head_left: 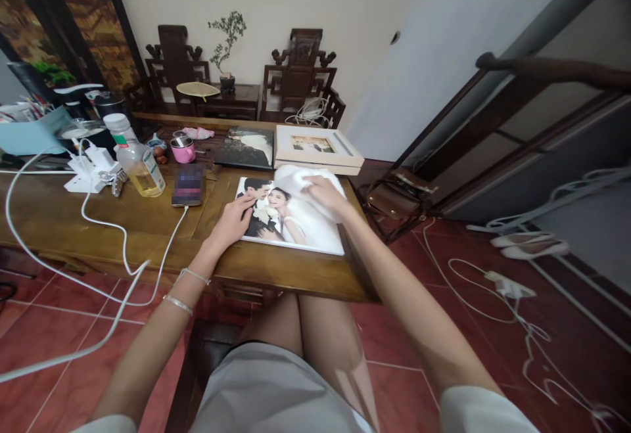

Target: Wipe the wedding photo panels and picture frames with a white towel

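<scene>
A wedding photo panel, showing a couple in a dark suit and a white veil, lies flat on the wooden table. Fingers stretched out, my left hand rests on the panel's left edge. My right hand is closed on a white cloth and presses it against the upper right part of the photo. The cloth is bunched under my fingers, which hide some of it. Just behind stand a dark photo panel and a light box frame holding a small picture.
Left of the photo lies a phone with a white charging cable. Beyond it are an oil bottle, a pink cup and a white power strip. Cables loop over the table's front edge. A dark wooden chair stands right.
</scene>
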`<state>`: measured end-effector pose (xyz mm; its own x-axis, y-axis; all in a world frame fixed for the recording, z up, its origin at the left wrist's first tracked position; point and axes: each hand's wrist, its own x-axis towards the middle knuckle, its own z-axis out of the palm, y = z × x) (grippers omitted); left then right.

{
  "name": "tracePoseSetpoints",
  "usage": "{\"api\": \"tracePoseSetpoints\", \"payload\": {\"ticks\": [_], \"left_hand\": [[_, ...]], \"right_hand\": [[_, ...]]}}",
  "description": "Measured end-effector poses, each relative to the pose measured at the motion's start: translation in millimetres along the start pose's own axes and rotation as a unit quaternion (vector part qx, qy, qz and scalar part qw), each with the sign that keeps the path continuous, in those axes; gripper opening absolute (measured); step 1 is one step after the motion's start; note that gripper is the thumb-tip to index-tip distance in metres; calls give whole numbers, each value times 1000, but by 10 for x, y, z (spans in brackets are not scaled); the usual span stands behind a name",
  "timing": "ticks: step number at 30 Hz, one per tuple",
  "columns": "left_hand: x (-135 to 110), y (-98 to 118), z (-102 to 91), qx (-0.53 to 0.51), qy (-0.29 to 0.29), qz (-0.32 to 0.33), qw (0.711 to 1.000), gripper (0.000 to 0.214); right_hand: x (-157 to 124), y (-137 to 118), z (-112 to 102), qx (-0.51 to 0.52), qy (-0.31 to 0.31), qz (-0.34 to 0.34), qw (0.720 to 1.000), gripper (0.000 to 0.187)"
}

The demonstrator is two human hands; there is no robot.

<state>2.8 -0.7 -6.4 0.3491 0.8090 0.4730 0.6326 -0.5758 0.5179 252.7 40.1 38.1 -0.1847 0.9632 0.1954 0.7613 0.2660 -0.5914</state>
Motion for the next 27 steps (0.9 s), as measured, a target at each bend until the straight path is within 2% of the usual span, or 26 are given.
{"api": "tracePoseSetpoints", "payload": {"ticks": [3, 5, 8, 13, 16, 19, 25, 27], "left_hand": [[2, 11, -1, 4, 4, -2, 1000, 36], [3, 20, -4, 5, 5, -4, 1000, 36], [0, 35, -12, 5, 4, -8, 1000, 36], [-7, 41, -22, 4, 3, -9, 1000, 37], [-5, 24, -22, 3, -1, -10, 1000, 39], [0, 7, -23, 8, -16, -14, 1000, 40], [-8, 1, -41, 11, -19, -22, 1000, 40], [-10, 2, -46, 11, -17, -27, 999, 39]], "right_hand": [[-170, 251, -163, -17, 29, 27, 999, 42], [-341, 295, -193, -24, 28, 29, 999, 37], [-725, 181, -173, -36, 7, 6, 999, 31], [-1508, -185, -214, -42, -87, -122, 988, 28], [-1702, -249, -269, -40, -98, -138, 985, 30], [-1490, -125, -260, -32, -92, -118, 988, 31], [-469, 215, -145, -44, 4, -42, 998, 29], [-250, 246, -117, -47, 15, -36, 998, 31]]}}
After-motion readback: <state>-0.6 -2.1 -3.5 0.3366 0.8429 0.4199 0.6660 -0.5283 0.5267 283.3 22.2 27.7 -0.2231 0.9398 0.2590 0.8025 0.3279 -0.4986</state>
